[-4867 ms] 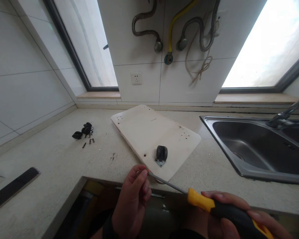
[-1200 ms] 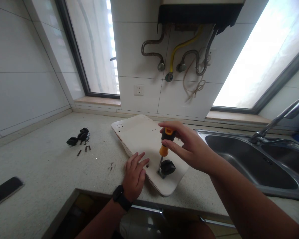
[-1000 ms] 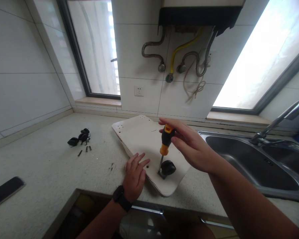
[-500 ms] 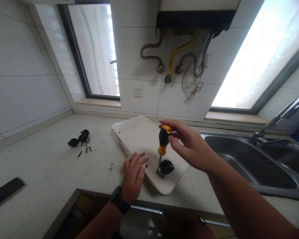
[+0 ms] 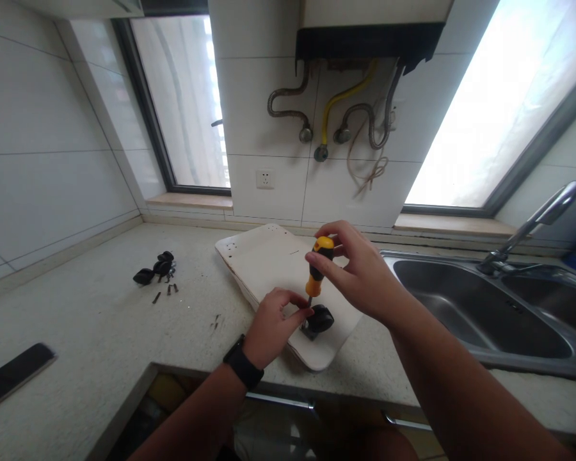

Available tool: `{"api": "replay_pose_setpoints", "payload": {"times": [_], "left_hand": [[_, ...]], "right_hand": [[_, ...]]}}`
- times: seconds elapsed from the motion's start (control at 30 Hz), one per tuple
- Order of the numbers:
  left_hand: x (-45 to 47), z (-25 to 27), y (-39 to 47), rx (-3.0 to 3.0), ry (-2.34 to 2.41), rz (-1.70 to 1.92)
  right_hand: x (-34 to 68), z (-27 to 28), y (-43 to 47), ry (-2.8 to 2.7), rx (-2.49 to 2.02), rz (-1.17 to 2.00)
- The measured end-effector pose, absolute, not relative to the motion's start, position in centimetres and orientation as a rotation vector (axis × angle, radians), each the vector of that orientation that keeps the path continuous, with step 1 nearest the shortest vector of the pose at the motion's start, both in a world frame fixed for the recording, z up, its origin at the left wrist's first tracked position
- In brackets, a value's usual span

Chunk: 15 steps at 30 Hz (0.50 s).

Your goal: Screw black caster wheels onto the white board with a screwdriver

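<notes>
White tiles and windows sit behind our desk (image 5: 100,333). Our right hand (image 5: 360,275) grips the screwdriver (image 5: 317,269) upright, so its tip meets the wheel (image 5: 319,318) on the board (image 5: 264,262). Our left hand (image 5: 271,323) pinches the shaft, keeping it steady.

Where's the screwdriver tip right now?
Head view, centre: the screwdriver stands upright in the right hand, tip down at the caster plate beside the left hand.
</notes>
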State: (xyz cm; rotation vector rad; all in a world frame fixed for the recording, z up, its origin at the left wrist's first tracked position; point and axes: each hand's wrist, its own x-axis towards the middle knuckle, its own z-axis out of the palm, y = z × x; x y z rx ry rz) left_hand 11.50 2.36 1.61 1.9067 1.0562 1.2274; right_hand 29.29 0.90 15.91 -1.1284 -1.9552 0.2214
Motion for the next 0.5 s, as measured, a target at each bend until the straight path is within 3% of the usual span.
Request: {"api": "replay_pose_setpoints", "payload": {"times": [0.1, 0.2, 0.33, 0.5], "left_hand": [[11.5, 1.7, 2.4, 1.934, 1.03, 1.224], [11.3, 2.0, 2.3, 1.947, 0.995, 1.201], [11.0, 2.3, 2.2, 1.901, 0.986, 1.159], [11.5, 2.4, 1.8, 1.846, 1.021, 1.181]], "right_hand": [[30.0, 16.3, 0.7, -2.049, -0.991, 0.5], [30.4, 16.8, 0.6, -2.102, -0.953, 0.583], [29.9, 17.0, 0.8, -2.049, -1.051, 0.418], [28.7, 16.5, 1.0, -1.974, -1.176, -0.016]]}}
